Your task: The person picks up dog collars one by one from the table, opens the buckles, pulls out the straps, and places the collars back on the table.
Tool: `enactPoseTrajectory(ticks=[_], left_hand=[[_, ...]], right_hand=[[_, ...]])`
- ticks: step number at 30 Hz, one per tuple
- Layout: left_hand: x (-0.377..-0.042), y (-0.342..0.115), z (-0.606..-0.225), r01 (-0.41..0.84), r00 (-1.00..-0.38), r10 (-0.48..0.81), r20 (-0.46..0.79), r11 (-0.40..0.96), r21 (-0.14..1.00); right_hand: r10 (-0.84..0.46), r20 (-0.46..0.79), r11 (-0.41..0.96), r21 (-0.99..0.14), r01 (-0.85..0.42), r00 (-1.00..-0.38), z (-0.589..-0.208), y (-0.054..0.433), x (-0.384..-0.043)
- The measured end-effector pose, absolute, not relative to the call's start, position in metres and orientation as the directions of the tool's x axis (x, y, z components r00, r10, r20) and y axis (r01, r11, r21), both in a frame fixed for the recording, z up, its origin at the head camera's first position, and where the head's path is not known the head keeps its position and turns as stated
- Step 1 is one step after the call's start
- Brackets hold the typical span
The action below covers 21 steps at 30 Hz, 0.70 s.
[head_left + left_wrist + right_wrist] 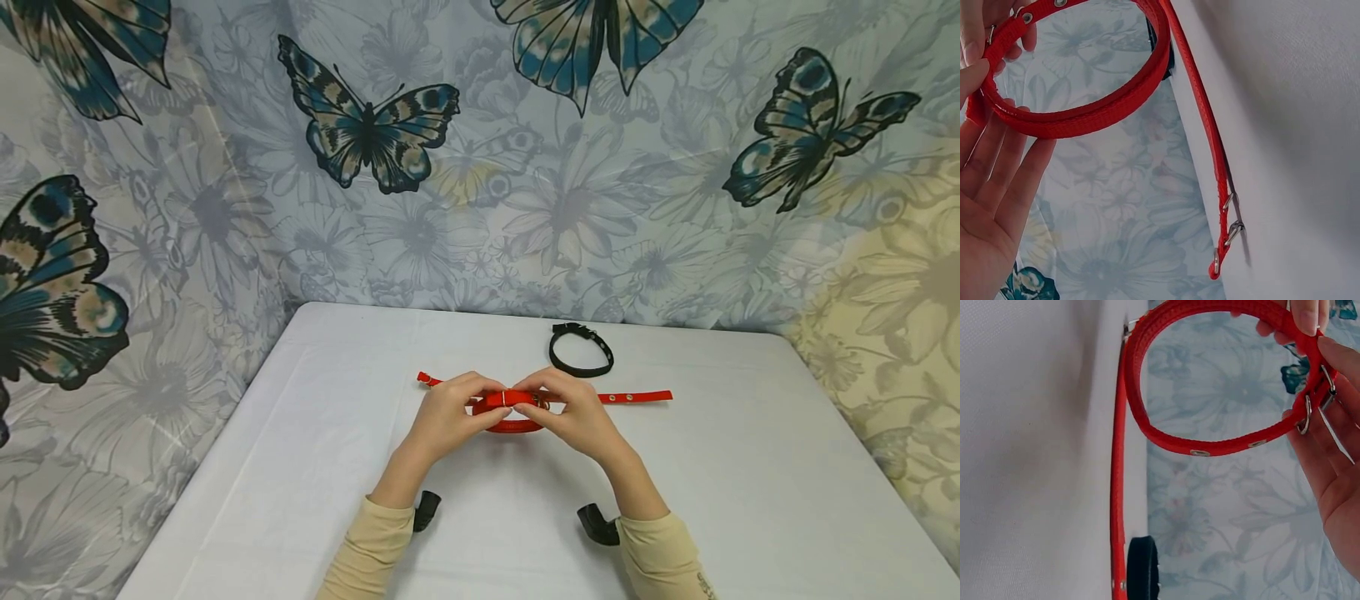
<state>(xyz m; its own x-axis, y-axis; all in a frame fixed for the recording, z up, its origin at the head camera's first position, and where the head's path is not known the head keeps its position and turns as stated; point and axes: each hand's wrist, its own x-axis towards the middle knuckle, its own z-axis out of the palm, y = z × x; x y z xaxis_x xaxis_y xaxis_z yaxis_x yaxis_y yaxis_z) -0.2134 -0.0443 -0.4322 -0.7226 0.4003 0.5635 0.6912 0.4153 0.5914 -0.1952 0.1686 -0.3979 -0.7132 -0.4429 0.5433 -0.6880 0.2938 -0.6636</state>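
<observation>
Both hands hold a red collar (513,426) fastened into a loop, raised over the white table. My left hand (453,408) pinches the band between thumb and fingers, near the strap's end. From the other side my right hand (572,408) pinches it beside the metal buckle (1329,390) and a D-ring (1304,415). Eyelets show along the loop in the right wrist view. Behind the hands, a second red collar (637,397) lies unfastened and stretched out, its middle hidden by them. Its metal buckle end (1229,231) shows in the left wrist view.
A black collar (581,372), fastened into a ring, lies farther back on the white table (262,467), right of centre. Patterned cloth (465,233) with butterflies and flowers hangs behind and beside the table. Dark wrist devices (427,510) protrude at both sleeves.
</observation>
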Motion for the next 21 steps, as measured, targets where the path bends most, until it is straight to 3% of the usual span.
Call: enactPoseTrajectory(ticks=[21], left_hand=[[-0.2188,-0.0460,-0.4389,0.667,-0.743,0.385,0.548,0.346,0.660]], right_hand=[[-0.399,0.556,0.283,-0.682,-0.674,-0.730,-0.4034,0.1660,-0.1976]])
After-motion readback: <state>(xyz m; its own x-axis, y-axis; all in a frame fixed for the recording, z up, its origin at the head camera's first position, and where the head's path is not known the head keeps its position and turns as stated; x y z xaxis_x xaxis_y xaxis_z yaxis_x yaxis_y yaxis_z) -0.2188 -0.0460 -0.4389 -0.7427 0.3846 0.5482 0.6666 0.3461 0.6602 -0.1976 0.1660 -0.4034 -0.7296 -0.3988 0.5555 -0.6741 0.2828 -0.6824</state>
